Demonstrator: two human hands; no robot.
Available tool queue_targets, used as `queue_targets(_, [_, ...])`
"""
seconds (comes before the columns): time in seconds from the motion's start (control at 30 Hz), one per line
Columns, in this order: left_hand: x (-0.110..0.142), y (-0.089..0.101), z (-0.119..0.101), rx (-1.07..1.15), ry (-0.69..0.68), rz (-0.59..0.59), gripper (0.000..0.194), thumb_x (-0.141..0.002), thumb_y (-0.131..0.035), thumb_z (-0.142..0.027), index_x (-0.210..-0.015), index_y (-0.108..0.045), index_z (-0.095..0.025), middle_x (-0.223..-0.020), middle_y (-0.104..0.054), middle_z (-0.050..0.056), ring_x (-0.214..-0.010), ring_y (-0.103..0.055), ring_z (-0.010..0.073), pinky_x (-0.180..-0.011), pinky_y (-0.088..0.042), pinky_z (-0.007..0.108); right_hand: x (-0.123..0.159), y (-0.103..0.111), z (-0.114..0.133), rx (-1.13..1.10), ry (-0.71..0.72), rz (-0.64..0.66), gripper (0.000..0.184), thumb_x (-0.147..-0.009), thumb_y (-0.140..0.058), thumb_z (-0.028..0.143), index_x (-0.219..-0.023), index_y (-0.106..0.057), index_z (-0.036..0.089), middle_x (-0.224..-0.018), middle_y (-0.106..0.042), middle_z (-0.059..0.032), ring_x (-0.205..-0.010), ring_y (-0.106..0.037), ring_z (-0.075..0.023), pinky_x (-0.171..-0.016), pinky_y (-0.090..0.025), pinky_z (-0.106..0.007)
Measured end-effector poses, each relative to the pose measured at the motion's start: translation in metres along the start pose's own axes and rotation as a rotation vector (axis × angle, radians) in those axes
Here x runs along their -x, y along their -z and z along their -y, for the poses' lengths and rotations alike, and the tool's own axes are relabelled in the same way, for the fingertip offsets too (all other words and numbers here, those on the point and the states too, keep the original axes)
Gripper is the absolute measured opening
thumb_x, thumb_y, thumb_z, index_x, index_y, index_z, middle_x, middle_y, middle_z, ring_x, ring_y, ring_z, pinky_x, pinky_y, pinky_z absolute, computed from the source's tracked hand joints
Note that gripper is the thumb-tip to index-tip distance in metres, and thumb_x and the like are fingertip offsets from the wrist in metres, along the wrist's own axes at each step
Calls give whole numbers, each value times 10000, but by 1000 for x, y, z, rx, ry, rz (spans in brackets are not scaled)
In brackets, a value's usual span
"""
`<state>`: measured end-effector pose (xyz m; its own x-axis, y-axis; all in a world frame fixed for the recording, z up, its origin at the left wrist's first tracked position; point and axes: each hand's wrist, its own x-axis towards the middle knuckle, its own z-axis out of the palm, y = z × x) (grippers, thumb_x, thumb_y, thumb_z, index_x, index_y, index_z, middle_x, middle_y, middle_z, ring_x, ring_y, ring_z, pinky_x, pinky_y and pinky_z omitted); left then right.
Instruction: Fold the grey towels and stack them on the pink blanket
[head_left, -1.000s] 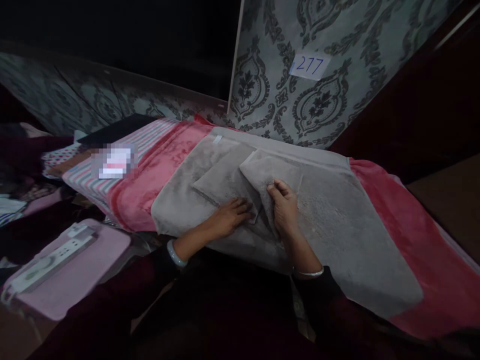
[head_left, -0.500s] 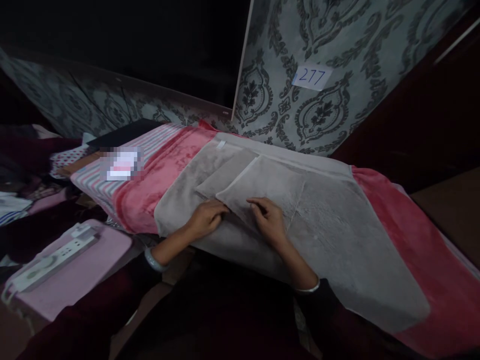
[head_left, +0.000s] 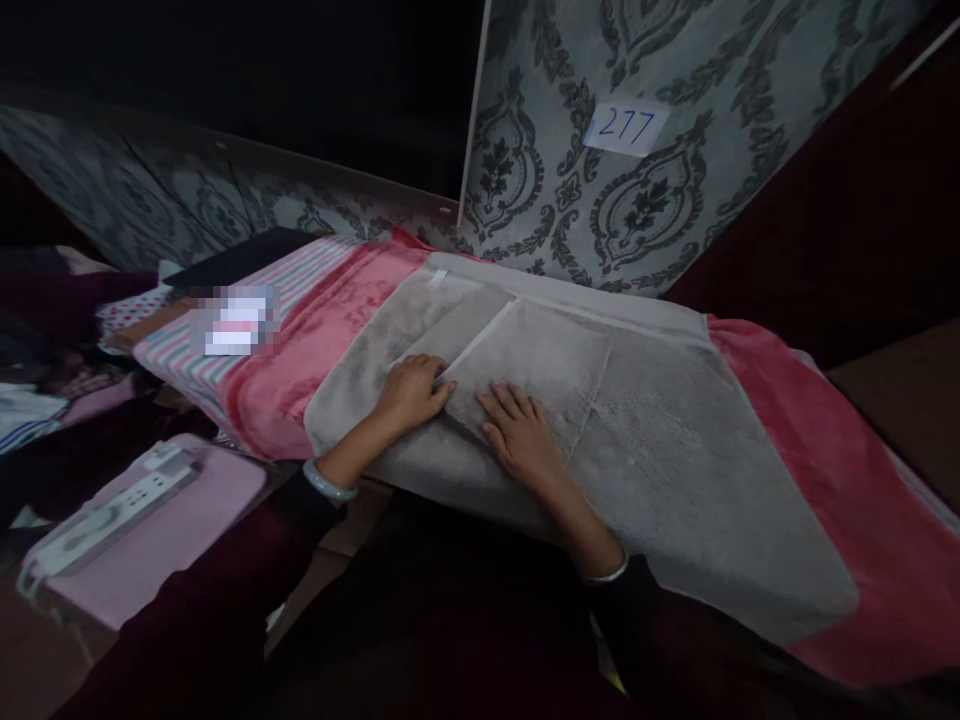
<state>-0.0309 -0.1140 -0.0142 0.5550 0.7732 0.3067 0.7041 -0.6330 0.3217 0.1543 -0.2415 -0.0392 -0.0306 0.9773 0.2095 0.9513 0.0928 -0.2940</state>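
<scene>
A small grey folded towel (head_left: pixel 536 360) lies on a large grey towel (head_left: pixel 675 480) spread over a pink blanket (head_left: pixel 300 350). My right hand (head_left: pixel 517 440) rests flat on the small towel's near part, fingers stretched out. My left hand (head_left: pixel 411 390) lies at the small towel's left corner, fingers curled against its edge; whether they pinch the edge is unclear. A second folded grey layer (head_left: pixel 457 325) shows under the small towel, further back.
A patterned wall panel carries a paper label reading 277 (head_left: pixel 626 125). A white power strip (head_left: pixel 105 510) lies on a pink cushion (head_left: pixel 150 540) at the lower left. Striped fabric (head_left: pixel 300 270) and a dark flat object (head_left: pixel 240 255) lie beyond the pink blanket.
The raised flap of the small towel has been laid down flat. My right hand released its pinch and flattened on the towel; my left hand slid left to the towel's corner.
</scene>
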Motion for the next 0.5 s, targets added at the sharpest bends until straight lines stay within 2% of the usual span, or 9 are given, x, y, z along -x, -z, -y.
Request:
queue_targets(0.1, [-8,1,-5,-47,23,88,333,-905,-588,-369,-1158,-669,-168,-1033,-739,133,-1019,-674,324,-897,-523,444,-1,1,-1,6,0,8,490,-1037,-401,391,-1512,-492,315,-1626,-405,-41,-1527,-284,-306,-1214,-236,-572])
queue_targets(0.17, [-14,2,-8,-23,41,131,340,-902,-586,-313,-1205,-648,-171,-1039,-743,124,-1003,-685,312,-874,-530,422,-2,3,-1,5,0,14,494,-1037,-399,379,-1512,-496,290,-1630,-395,-61,-1527,-285,-313,-1210,-243,-578])
queue_targets(0.23, [-21,1,-8,49,22,102,336,-906,-542,-229,-1228,-628,-189,-1025,-744,93,-985,-692,276,-866,-531,387,-3,5,-1,-10,-10,0,504,-1034,-400,379,-1521,-486,275,-1637,-378,-80,-1527,-288,-316,-1207,-253,-583])
queue_targets(0.37, [-24,-6,-3,165,-50,-78,331,-909,-470,-158,-1199,-622,-205,-968,-731,57,-981,-685,237,-910,-516,366,-4,8,0,-26,-34,-26,529,-1031,-410,392,-1545,-449,270,-1659,-328,-99,-1540,-266,-310,-1212,-252,-577])
queue_targets(0.5, [-16,-18,5,140,10,-40,281,-899,-467,-157,-1120,-636,-193,-991,-735,85,-976,-687,258,-894,-520,385,-3,9,-4,-17,-11,54,509,-1022,-442,383,-1505,-509,236,-1639,-363,-118,-1536,-278,-316,-1209,-269,-575])
